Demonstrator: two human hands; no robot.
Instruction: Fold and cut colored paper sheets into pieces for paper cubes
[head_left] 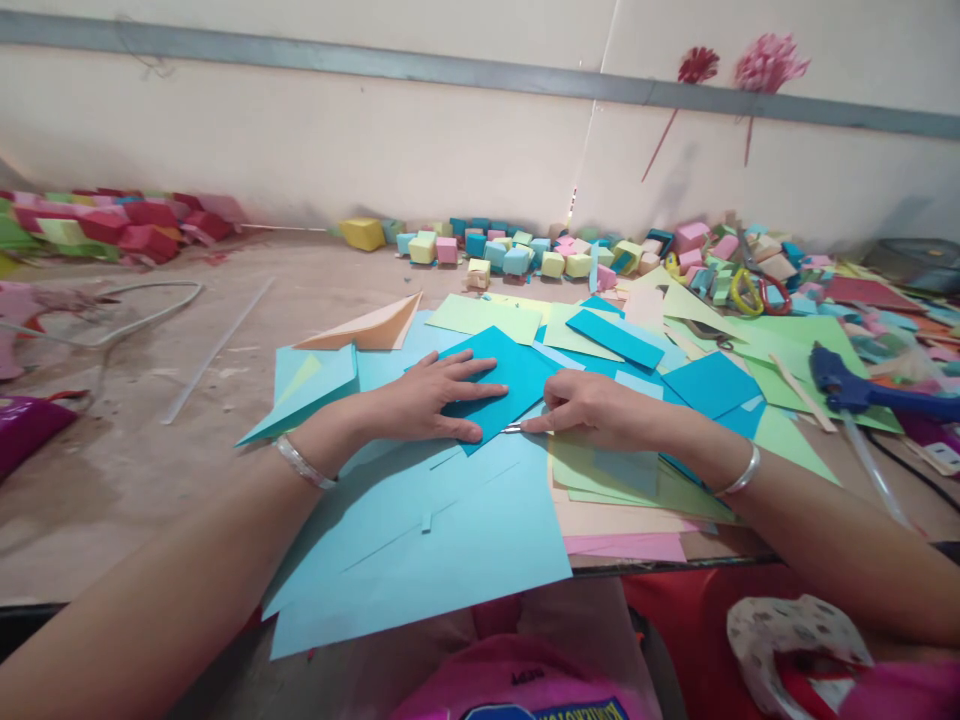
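Observation:
My left hand (pixel 442 395) lies flat with fingers spread on a dark blue sheet of paper (pixel 517 365), pressing it down. My right hand (pixel 592 410) is closed at that sheet's lower right edge. From its fingers a slim silver-tipped tool (pixel 511 429) sticks out against the edge; most of it is hidden in the hand, and its exact kind is unclear. Beneath lies a large light blue sheet (pixel 480 540) with thin straight slits and a small loose scrap (pixel 427 522) on it. A folded light blue piece (pixel 315 385) rests by my left wrist.
Paper cubes (pixel 517 260) line the wall, with red ones (pixel 150 225) at far left. Yellow-handled scissors (pixel 745 292) and a blue glue gun (pixel 862 385) lie right, among green sheets (pixel 810 340). A clear stick (pixel 217 350) lies left. A folded peach paper (pixel 367 325) stands behind.

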